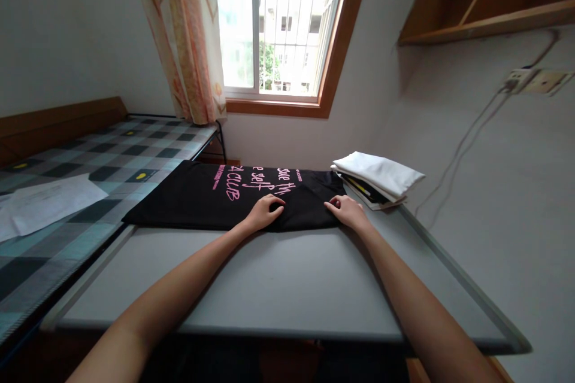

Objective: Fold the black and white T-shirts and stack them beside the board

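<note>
A black shirt [197, 197] with pink lettering lies folded into a long flat shape across the far part of the pale grey table [269, 287]. My left hand [265, 213] rests on the near middle of the shirt, thumb and fingers curled in and closed on the cloth. Near the shirt's right end, my right hand [347, 210] pinches the fabric between thumb and fingertips. Slight creases run through the cloth between the two hands. The fingertips' exact hold on the cloth is partly hidden.
A stack of folded clothes with a white one on top [380, 175] stands at the table's back right corner. On the left is a bed with a checked mattress [148, 149] and paper sheets [54, 203]. A curtain [193, 42] hangs by the window; cables [462, 137] run down the right wall.
</note>
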Tool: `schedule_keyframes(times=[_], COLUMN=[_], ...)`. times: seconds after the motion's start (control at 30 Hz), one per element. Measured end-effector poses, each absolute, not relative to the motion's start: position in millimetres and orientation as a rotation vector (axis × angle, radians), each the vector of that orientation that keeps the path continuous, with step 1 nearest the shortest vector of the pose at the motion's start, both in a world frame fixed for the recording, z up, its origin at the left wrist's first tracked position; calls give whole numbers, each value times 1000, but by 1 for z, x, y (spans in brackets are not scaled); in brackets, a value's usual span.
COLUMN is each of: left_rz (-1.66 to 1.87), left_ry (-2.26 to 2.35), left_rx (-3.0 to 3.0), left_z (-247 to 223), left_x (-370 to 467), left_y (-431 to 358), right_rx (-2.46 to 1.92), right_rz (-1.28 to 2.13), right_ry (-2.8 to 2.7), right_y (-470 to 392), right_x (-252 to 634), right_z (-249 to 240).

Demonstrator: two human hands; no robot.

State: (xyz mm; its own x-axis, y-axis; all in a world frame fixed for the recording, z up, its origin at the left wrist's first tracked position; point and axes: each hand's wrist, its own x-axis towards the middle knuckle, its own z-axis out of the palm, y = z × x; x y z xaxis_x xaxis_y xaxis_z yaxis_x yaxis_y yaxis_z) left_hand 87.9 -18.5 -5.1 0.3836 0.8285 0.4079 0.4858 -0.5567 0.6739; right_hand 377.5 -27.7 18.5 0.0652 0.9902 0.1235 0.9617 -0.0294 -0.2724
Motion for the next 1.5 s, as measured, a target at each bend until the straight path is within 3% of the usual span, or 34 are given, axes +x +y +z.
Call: schedule_keyframes(times=[0.47, 0.6, 0.8, 1.0, 1.3, 1.5], left_rz=[684, 662, 713, 783, 743, 936], left_ry=[1317, 1382, 1461, 1514, 1540, 1274], left_rx=[2494, 2509, 2563, 2526, 2526, 2679], left_z=[0, -1, -2, -3, -4, 6], left_x=[72, 73, 75, 75, 74, 81], left_y=[-12, -14, -18, -19, -20, -36], right_rx=[-2338, -2279, -2278, -1910, -2092, -2067], right_rz=[259, 150, 272, 451, 65, 116], right_ry=[-2188, -2106, -2011, -2003, -2002, -2037], right_y=[26, 25, 9, -8, -20, -27], right_x=[337, 340, 371, 404, 396, 400], right_z=[54, 52, 36, 19, 16, 19])
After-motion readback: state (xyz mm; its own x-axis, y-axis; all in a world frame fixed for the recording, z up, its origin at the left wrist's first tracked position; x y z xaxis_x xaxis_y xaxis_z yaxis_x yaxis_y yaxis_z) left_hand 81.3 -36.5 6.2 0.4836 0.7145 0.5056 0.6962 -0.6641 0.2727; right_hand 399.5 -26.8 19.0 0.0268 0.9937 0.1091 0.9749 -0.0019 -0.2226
